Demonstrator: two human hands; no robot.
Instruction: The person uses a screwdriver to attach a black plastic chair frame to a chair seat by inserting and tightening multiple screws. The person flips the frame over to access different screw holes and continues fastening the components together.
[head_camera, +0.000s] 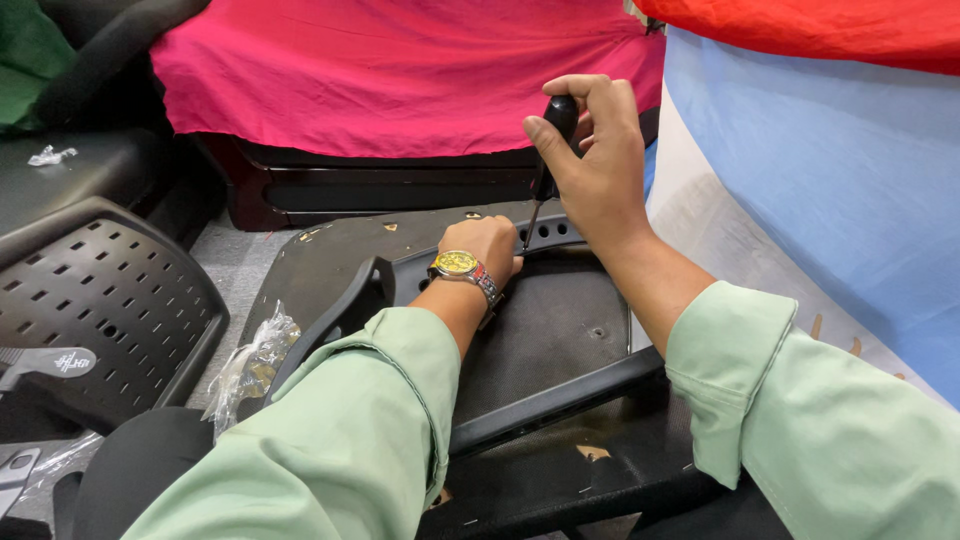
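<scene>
A black-handled screwdriver (548, 160) is gripped upright by the right hand (598, 160), fingers closed around the handle, tip set on the black chair frame (560, 330). The left hand (488, 245), closed into a loose fist, is pressed on the frame just beside the tip. A plastic bag (250, 365) lies left of the frame.

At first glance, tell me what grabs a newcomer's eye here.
Centre frame, the right hand grips a black-handled screwdriver, its tip down on a black plastic chair armrest bracket. The left hand, wearing a gold-faced wristwatch, steadies that bracket beside the tip. Behind them a bright pink cloth drapes across the top.
</scene>
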